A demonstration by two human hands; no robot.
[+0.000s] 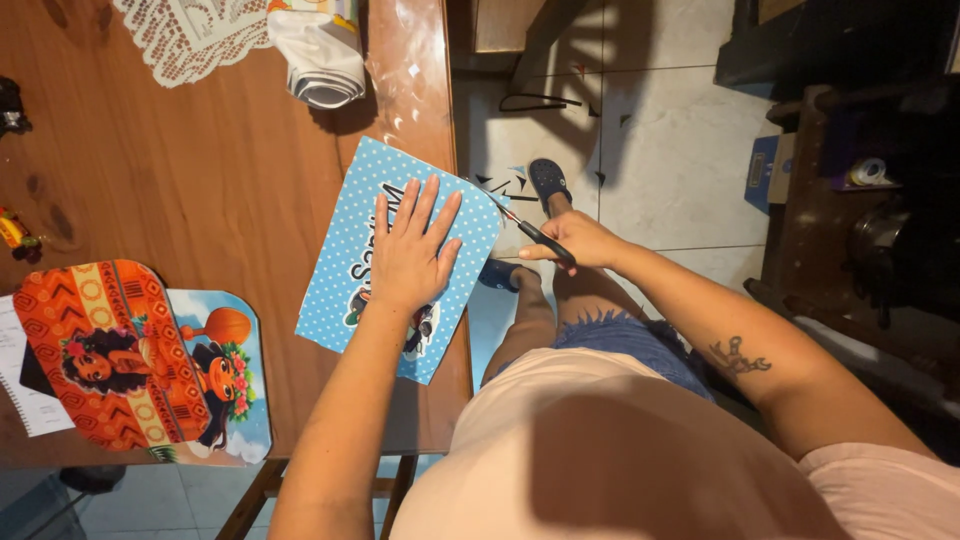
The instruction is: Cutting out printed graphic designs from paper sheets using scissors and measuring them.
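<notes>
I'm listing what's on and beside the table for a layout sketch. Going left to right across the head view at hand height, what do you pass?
Orange patterned cutout → blue cutout with an orange figure → blue dotted sheet → left hand pressed flat on that sheet → scissors → right hand gripping them → dark side table.

A blue sheet [400,255] dotted in white is shown on a reddish-brown wooden table [200,170]. Black handles are seen on the scissors [535,235]. An orange cutout [100,350] banded with zigzags is laid over a sky-blue one [235,365]. A white lace doily [190,35] is visible.
</notes>
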